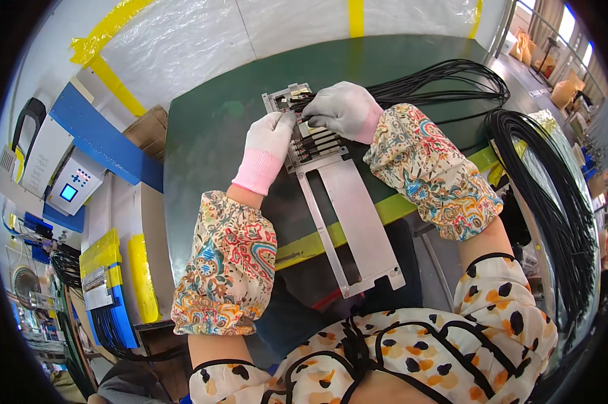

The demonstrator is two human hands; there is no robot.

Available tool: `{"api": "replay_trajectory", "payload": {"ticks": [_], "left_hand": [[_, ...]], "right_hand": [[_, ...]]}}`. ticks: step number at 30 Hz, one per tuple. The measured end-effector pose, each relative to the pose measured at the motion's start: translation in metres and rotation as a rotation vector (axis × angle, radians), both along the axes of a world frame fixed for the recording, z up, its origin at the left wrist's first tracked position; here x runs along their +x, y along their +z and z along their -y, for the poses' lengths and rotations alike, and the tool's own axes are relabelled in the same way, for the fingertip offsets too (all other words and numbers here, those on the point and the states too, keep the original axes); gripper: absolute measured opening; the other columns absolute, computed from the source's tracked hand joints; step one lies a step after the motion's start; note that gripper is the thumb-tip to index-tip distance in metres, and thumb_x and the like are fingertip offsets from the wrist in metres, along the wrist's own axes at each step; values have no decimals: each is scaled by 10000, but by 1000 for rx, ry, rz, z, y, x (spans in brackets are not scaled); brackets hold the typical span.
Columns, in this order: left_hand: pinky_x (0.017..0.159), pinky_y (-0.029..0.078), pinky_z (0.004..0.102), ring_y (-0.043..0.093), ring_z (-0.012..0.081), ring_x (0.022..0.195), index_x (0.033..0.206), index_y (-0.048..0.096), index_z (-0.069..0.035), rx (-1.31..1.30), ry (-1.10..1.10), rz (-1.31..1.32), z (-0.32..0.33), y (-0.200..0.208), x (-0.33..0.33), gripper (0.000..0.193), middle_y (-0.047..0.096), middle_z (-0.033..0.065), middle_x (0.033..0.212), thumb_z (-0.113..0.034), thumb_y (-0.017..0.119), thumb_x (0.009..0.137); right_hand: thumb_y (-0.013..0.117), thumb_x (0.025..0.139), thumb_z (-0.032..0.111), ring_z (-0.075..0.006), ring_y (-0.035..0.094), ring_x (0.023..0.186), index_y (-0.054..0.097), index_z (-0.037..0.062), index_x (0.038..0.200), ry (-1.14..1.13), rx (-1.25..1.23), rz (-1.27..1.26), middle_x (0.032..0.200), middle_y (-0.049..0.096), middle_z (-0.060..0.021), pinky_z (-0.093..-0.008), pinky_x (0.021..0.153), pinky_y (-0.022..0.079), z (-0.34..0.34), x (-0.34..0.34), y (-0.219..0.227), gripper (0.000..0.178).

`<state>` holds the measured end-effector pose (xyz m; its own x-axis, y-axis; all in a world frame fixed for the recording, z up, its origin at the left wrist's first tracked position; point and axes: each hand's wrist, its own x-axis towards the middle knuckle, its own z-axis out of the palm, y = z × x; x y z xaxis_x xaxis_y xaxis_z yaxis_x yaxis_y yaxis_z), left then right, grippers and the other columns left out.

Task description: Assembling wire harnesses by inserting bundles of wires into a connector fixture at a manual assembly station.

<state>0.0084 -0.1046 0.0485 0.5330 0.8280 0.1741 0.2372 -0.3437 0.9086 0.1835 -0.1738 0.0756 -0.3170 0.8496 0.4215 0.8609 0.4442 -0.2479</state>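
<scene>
A long silver metal fixture point(355, 202) lies on the green table and juts over its near edge. Short black cable ends point(319, 143) with metal parts sit side by side in slots near its far end. My left hand point(269, 143), in a white glove with a pink cuff, pinches at the fixture's left side; its fingertips hide what they hold. Gloved alike, my right hand point(347, 111) closes its fingers on a black cable at the slots, opposite the left. Behind it a bundle of long black cables point(445, 81) loops off to the right.
The green table point(209, 148) has a yellow-taped near edge. A thick hank of black cables point(553, 202) hangs at the right. At the left stand a blue-and-white machine point(78, 182) with a small lit screen and a blue holder point(112, 316) with more cables.
</scene>
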Motion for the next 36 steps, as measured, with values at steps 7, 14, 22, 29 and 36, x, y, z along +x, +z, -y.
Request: {"api": "replay_trajectory", "payload": {"ticks": [7, 14, 22, 29, 36], "left_hand": [[622, 415, 378, 555, 298, 614, 695, 579, -41, 883, 70, -220, 3, 6, -3, 212, 554, 119, 612, -213, 571, 819], [599, 412, 327, 515, 231, 631, 715, 574, 9, 354, 51, -167, 2, 6, -7, 291, 552, 102, 624, -245, 532, 852], [571, 385, 246, 471, 86, 624, 787, 606, 38, -119, 21, -65, -4, 5, -10, 300, 571, 26, 696, -233, 507, 869], [710, 453, 285, 594, 194, 753, 921, 626, -9, 355, 155, -181, -13, 1, -21, 220, 628, 113, 783, -151, 468, 862], [815, 474, 382, 590, 319, 915, 961, 644, -152, 502, 112, -403, -5, -1, -21, 218, 578, 123, 1059, -164, 492, 806]], "right_hand": [[583, 846, 106, -183, 617, 838, 629, 11, 1000, 87, -428, -598, 882, 651, -133, -291, 778, 482, -4, -1, -6, 187], [585, 809, 29, -214, 613, 806, 618, -28, 962, 60, -216, -293, 882, 635, -125, -297, 747, 489, -4, 2, 0, 167], [602, 795, 38, -226, 590, 822, 627, 7, 929, 5, -84, -251, 880, 603, -125, -305, 744, 473, -1, 8, 1, 140], [598, 790, 149, -289, 571, 867, 629, 59, 876, -112, -75, -8, 889, 591, -103, -369, 765, 460, -6, 6, -14, 129], [554, 816, 199, -293, 577, 913, 631, 87, 896, -203, -189, 106, 936, 595, -113, -392, 793, 460, -11, 0, -13, 158]]}}
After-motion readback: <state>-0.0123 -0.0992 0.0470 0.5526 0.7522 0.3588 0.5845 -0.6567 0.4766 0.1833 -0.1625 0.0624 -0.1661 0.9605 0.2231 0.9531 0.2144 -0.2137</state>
